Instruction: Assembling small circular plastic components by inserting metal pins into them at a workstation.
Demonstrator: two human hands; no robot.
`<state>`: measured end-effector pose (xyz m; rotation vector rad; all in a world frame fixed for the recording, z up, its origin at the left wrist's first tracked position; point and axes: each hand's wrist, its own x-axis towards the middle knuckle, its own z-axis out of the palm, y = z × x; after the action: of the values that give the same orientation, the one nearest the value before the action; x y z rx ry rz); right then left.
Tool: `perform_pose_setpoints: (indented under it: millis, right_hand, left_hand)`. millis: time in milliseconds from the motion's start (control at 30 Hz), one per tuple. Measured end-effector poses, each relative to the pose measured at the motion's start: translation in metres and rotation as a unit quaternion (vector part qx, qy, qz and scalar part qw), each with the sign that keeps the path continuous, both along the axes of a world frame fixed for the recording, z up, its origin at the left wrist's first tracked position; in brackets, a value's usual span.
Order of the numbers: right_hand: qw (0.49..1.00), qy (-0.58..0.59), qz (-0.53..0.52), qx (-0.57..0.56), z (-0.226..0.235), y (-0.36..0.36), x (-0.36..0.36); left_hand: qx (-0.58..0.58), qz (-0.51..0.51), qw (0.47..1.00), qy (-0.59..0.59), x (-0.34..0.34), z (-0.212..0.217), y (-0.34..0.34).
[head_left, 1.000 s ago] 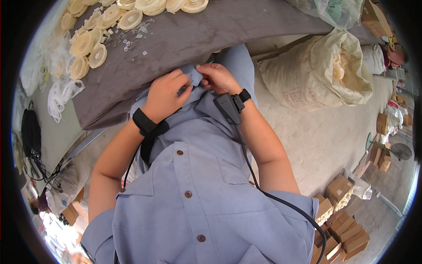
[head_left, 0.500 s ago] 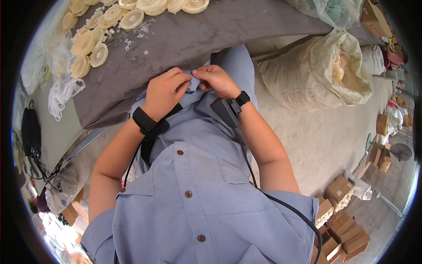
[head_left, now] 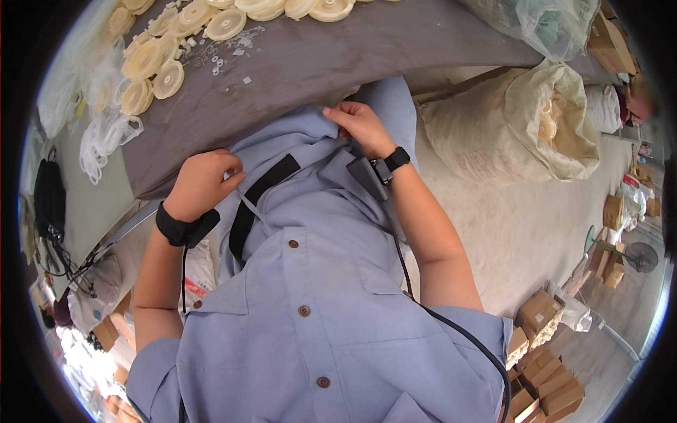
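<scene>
The right hand (head_left: pixel 361 128) curls inward, so some of its fingertips are hidden, as is anything they may pinch. Folded fingers likewise conceal the palm of the left hand (head_left: pixel 201 187). The blue trousers (head_left: pixel 389 106) pass out of sight under the dark tablecloth (head_left: pixel 303 63). The upper edge cuts off the cream wheels (head_left: pixel 331 8) and a clear plastic bag (head_left: pixel 557 28). Tiny translucent pieces (head_left: pixel 218 68) (rings, some of them) are mostly too small to tell. The woven sack (head_left: pixel 486 134) hides most of its contents. The shirt (head_left: pixel 352 359) runs off below; a reddish shape (head_left: pixel 640 106) at far right is blurred.
</scene>
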<state>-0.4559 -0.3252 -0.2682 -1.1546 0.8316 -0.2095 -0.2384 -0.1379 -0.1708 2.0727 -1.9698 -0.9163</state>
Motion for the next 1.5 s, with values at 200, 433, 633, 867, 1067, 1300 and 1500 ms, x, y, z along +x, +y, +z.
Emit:
perform_pose_setpoints:
  millis: [200,433,633,867,1067,1300,1500]
  right_hand:
    - [0.989,0.049,0.111,-0.084,-0.003,0.001,0.006]
    - [0.907,0.036,-0.006,-0.419,-0.027,0.002,0.007]
    - [0.973,-0.022,-0.118,-0.195,-0.030,0.010,0.028]
    - [0.861,0.071,-0.059,-0.499,-0.007,0.025,0.031]
    - [0.797,-0.022,0.070,-0.600,-0.013,0.040,0.041]
    - [0.783,0.011,0.098,-0.614,-0.029,0.047,0.071]
    - [0.815,0.030,0.154,-0.558,-0.042,0.048,0.080]
  left_hand:
    - [-0.172,0.056,0.984,-0.001,-0.027,-0.036,-0.013]
    - [-0.105,0.028,0.991,-0.076,-0.023,-0.055,-0.021]
    - [-0.073,0.084,0.992,-0.065,-0.023,-0.061,-0.022]
    - [-0.062,0.089,0.991,-0.075,-0.019,-0.066,-0.021]
    - [-0.034,0.073,0.993,-0.084,-0.018,-0.062,-0.024]
    - [-0.070,0.021,0.997,0.031,-0.010,-0.044,-0.004]
    - [-0.104,0.001,0.993,0.051,-0.010,-0.036,0.015]
